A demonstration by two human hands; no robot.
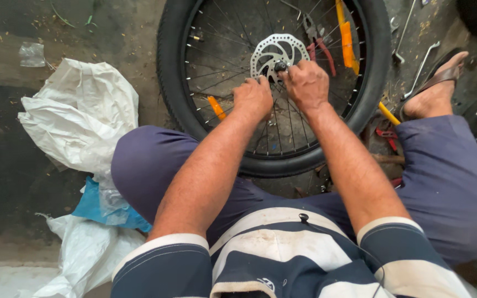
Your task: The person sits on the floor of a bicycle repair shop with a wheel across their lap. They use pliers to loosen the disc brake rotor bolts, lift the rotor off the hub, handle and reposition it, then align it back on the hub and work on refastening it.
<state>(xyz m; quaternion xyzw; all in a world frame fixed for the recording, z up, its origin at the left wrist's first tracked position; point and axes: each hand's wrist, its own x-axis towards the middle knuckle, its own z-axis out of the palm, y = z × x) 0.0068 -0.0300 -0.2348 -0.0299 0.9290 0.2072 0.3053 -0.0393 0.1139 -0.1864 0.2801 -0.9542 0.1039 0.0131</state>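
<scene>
A bicycle wheel [274, 149] with a black knobby tire lies flat on the concrete floor [139, 49] in the upper middle of the frame, between the person's spread knees. At its centre sits a silver disc brake rotor [269, 51]. The right hand [306, 84] is curled at the hub, its fingertips pinched on a small dark part at the axle, probably a nut, though the fingers hide most of it. The left hand [253, 96] rests just beside it as a loose fist pressed on the spokes, gripping nothing that can be made out. Orange reflectors [347, 41] are clipped among the spokes. Red-handled pliers [318, 47] lie beneath the spokes, above the right hand. At the upper right, a sandalled foot [434, 88] rests near wrenches [423, 66] on the floor. Crumpled white sacks [78, 116] fill the left of the frame.
</scene>
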